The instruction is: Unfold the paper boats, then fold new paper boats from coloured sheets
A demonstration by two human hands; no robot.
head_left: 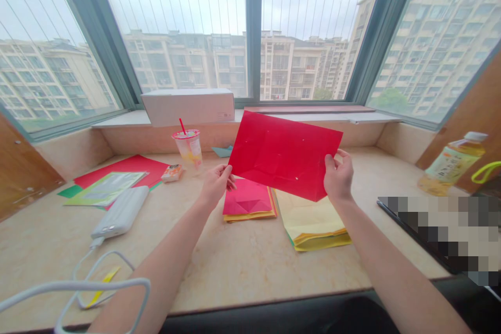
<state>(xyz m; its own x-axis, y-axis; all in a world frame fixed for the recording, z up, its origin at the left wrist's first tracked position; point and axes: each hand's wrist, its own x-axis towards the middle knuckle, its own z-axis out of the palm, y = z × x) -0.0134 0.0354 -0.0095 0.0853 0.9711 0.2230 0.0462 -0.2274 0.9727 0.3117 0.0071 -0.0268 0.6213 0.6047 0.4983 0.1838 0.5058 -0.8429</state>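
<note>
I hold a red sheet of paper (284,155) up in the air over the stone windowsill counter (242,261). My left hand (216,182) pinches its lower left corner. My right hand (338,176) pinches its right edge. The sheet shows fold creases and tilts down to the right. Below it lie a small stack of folded pink and yellow papers (248,201) and a stack of pale yellow sheets (313,222).
A plastic cup with a red straw (188,148), a white box (188,106), coloured sheets (117,180), a white power bank (121,212) with its cable (94,282) and a small orange packet (172,172) sit left. A bottle of yellow drink (450,163) stands right.
</note>
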